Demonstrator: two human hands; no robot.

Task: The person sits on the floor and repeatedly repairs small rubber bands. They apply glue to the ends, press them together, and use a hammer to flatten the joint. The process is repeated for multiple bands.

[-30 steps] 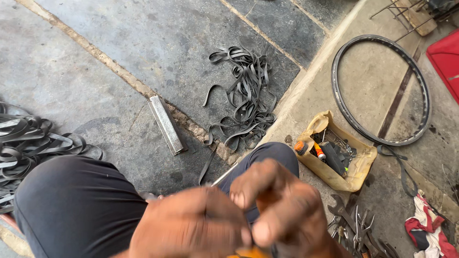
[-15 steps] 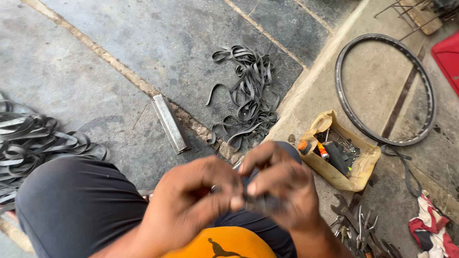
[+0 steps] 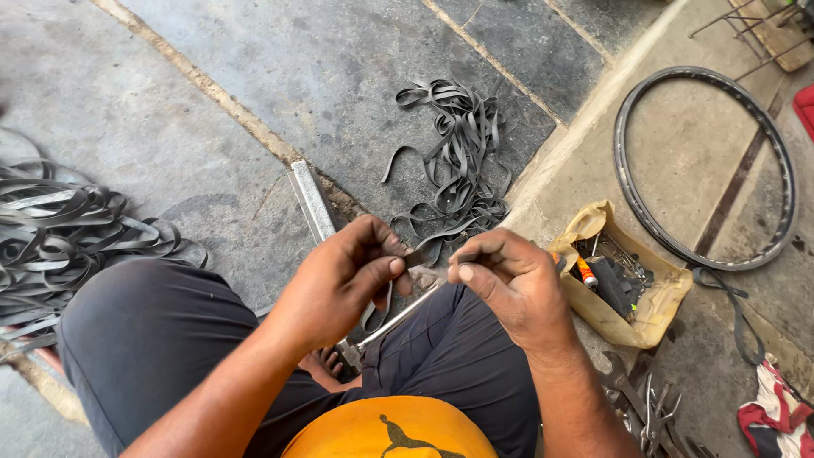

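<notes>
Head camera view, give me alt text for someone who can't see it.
A seated person's left hand and right hand pinch a small dark rubber strip between them above their knees. Piles of rubber strips lie on the stone floor, with a bicycle rim and an open tool pouch alongside.

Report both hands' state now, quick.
Left hand: closed, pinching one end of a short dark rubber strip between thumb and fingers.
Right hand: closed, pinching the strip's other end.
</notes>
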